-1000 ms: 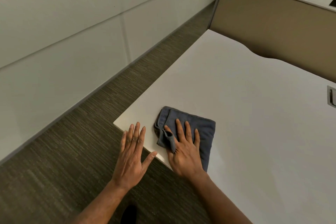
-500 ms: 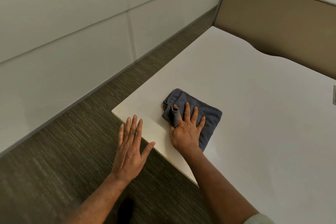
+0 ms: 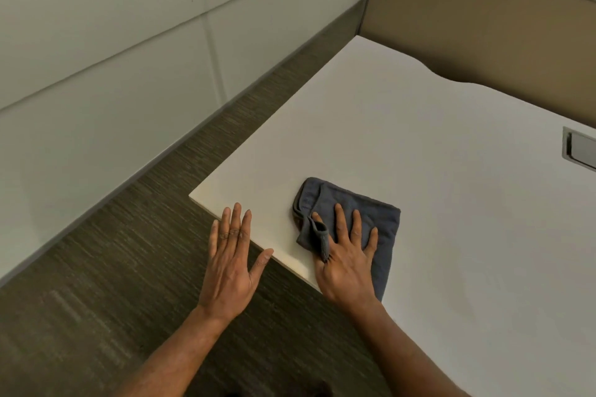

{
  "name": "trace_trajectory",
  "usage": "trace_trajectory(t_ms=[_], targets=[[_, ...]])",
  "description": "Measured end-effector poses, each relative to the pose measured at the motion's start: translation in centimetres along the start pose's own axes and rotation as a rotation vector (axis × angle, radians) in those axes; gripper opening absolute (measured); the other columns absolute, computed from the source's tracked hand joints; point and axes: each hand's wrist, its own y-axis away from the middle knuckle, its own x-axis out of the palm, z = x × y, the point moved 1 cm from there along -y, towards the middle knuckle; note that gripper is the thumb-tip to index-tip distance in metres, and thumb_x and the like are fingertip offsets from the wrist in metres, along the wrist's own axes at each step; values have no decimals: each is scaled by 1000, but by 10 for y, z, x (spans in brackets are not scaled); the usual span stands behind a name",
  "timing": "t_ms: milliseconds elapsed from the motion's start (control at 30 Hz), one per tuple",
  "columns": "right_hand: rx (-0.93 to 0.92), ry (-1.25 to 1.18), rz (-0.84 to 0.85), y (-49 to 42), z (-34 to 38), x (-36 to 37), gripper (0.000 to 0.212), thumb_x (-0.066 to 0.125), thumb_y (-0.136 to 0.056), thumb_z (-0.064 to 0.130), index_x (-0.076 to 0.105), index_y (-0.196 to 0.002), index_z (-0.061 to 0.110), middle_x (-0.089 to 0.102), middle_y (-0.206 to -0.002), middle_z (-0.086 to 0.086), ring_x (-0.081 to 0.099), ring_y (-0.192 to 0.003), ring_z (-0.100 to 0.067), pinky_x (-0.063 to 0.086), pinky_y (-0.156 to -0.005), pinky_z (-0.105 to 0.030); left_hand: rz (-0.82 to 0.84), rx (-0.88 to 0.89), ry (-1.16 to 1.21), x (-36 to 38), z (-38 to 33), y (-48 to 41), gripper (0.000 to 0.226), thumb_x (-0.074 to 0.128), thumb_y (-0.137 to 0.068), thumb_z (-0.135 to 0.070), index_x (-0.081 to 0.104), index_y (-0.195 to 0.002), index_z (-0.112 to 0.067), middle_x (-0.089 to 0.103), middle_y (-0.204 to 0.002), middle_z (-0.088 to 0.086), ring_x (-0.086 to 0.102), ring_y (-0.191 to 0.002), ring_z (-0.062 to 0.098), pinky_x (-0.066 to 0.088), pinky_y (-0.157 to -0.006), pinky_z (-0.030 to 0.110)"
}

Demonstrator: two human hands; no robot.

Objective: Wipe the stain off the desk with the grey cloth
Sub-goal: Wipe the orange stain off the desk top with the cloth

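A right hand (image 3: 346, 267) presses the folded grey cloth (image 3: 385, 226) flat near the worktop's (image 3: 451, 171) front corner, fingers (image 3: 339, 219) straight and spread, likely to bear down evenly on a stain not in sight. The left hand (image 3: 230, 264) is at the edge, fingers straight and empty, seemingly for balance.

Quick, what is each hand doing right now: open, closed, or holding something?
Left hand: open, fingers straight, holding nothing, at the desk edge.
Right hand: open, pressing flat on the grey cloth.

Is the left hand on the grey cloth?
No: the left hand is clear of the grey cloth; the right hand presses it.
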Motion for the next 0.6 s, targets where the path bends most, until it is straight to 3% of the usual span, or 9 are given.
trace_trajectory(t_ms=[200, 433, 600], targets=[[58, -28, 22, 35, -6, 3, 70, 16, -92, 58, -16, -154, 51, -28, -167, 3, -34, -150, -27, -19, -118, -65, 17, 44, 2, 1, 1, -1, 83, 27, -103, -65, 10, -165, -12, 0, -175, 9, 2, -162, 29, -4, -131, 44], [209, -45, 5, 66, -17, 4, 84, 40, -94, 49, -20, -152, 51, -32, -165, 4, -34, -150, -28, -13, -120, -67, 36, 71, -3, 1, 1, 2, 83, 24, -104, -67, 8, -165, -13, -1, -175, 9, 1, -162, 29, -2, -131, 47], [310, -65, -35, 89, -27, 1, 89, 45, -92, 39, -21, -150, 56, -27, -167, 5, -31, -152, -28, -12, -120, -66, 19, 104, 9, -4, 5, 10, 83, 25, -105, -65, 9, -165, -11, 2, -175, 11, 2, -162, 30, 0, -131, 48]])
